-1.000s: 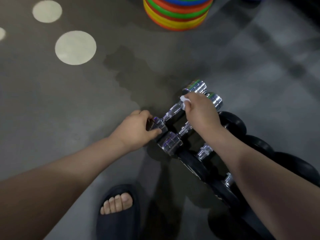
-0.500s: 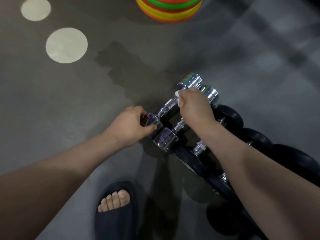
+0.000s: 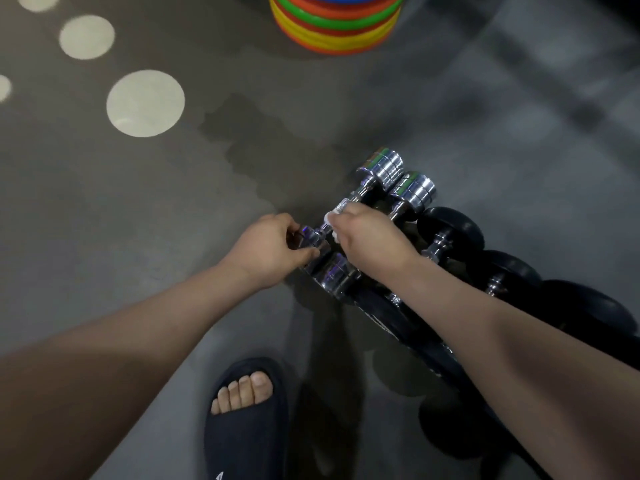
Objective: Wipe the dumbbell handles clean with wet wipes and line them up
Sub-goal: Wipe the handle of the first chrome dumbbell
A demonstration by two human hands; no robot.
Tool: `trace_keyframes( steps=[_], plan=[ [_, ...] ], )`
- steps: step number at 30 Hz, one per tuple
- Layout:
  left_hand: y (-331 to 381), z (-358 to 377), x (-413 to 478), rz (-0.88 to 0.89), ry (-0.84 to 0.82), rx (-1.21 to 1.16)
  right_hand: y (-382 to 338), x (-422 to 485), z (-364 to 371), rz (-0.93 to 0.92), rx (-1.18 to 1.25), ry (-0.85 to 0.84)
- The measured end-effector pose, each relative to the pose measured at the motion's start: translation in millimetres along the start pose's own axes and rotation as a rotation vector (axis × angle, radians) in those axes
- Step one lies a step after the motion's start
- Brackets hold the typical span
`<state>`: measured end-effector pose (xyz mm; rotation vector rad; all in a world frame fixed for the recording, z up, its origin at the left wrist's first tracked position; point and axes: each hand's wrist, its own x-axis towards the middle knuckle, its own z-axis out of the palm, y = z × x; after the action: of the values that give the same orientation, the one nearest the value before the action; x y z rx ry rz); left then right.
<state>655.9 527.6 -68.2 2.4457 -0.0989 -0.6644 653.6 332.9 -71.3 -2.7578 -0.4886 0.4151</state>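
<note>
L hand (image 3: 270,249) still grips near head of 1st chrome dumbbell (image 3: 382,166), fingers curled round it. R hand (image 3: 372,242), wet wipe (image 3: 333,216) pinched round the handle (image 3: 346,202), has slid from far end to near end, now just beside L hand. Wipe mostly hidden under R fingers. R forearm covers parts of 2nd chrome dumbbell (image 3: 417,190) and black dumbbells (image 3: 452,228); row cut off at right. All lie side by side on floor (image 3: 104,209). Around: pale circles (image 3: 145,103) at left, slipper (image 3: 249,438) w/ toes showing, coloured ring stack (image 3: 336,29) at top, cut off.
</note>
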Motion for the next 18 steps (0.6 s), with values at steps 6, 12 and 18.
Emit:
trace_keyframes(
  steps=[6,12,18],
  plan=[
    [0,-2,-9,0.050,-0.045,0.127,-10,-10,-27,0.322,0.280,0.217],
    [-1,-3,-28,0.097,-0.029,0.110,-23,-41,-28,0.504,0.442,0.196],
    [1,-6,-44,0.118,-0.120,0.163,-32,-66,-31,0.515,0.435,0.178]
  ],
)
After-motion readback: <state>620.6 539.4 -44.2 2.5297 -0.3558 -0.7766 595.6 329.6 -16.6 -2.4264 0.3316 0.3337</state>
